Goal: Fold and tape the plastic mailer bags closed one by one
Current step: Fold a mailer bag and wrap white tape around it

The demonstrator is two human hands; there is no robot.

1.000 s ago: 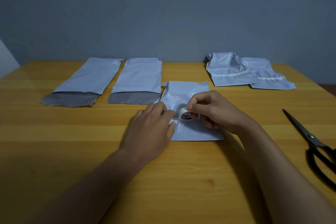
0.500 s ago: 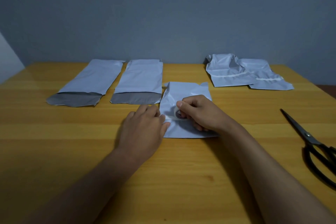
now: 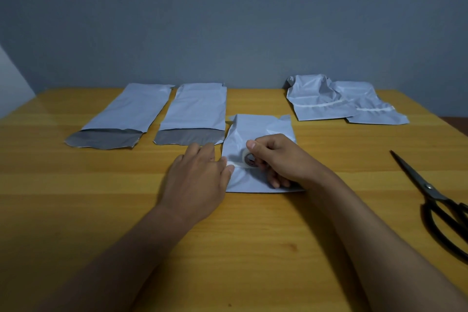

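Your right hand (image 3: 276, 157) curls round a small roll of white tape (image 3: 249, 159), thumb on top, holding it on edge against the folded mailer bag (image 3: 258, 132) at the middle of the wooden table (image 3: 253, 248). Your left hand (image 3: 197, 180) lies flat, fingers straight and together, its fingertips pressing the bag's left edge where a short strip of tape runs out from the roll. The folded bag sits crumpled at its far end, its near edge straight and flat on the wood.

To the left, two unfolded mailer bags (image 3: 131, 111) (image 3: 196, 111) lie side by side, close but apart, their grey open flaps turned towards you. At the far right, two taped bags (image 3: 319, 101) (image 3: 372, 106) overlap, each crossed by a white strip. A pair of black scissors (image 3: 430, 192) lies on the table at your right, well apart from your hands, blades pointing away from you.
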